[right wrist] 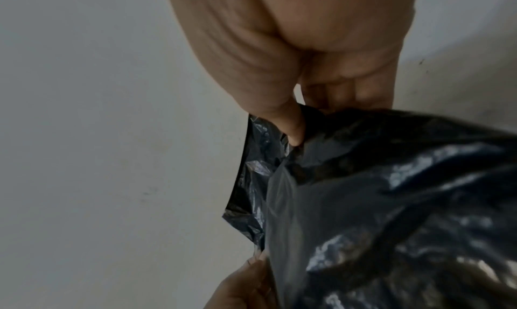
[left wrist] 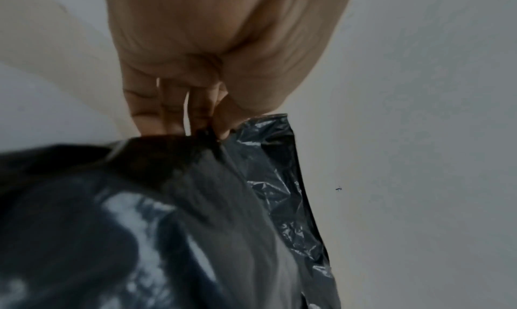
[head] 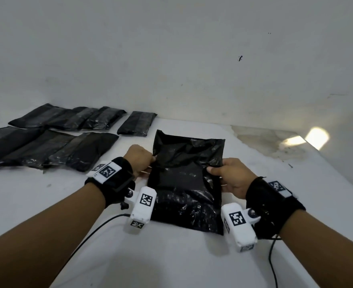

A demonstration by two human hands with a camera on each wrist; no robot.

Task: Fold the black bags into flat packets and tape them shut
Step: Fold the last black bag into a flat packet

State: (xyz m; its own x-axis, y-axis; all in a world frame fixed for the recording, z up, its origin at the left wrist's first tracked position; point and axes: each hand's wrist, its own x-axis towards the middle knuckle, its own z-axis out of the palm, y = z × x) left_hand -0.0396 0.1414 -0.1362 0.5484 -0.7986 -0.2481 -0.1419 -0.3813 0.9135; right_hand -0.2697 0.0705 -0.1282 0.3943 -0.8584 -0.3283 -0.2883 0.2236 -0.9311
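Observation:
A crinkled black bag (head: 185,183) lies on the white table (head: 171,256) in front of me, its far flap lifted off the surface. My left hand (head: 143,161) pinches the bag's left edge between thumb and fingers; the left wrist view shows this left hand (left wrist: 209,130) on the black bag (left wrist: 167,225). My right hand (head: 223,173) pinches the right edge, its thumb on top of the plastic. In the right wrist view the right hand (right wrist: 299,128) grips the bag (right wrist: 391,203), with the left hand's fingertips (right wrist: 251,267) at the bottom.
Several folded black packets (head: 52,142) lie in two rows at the back left, one more packet (head: 137,123) just beyond the bag. A white wall (head: 171,59) rises behind the table. A stained patch (head: 265,142) marks the table's far right. Cables (head: 92,231) trail from the wrist cameras.

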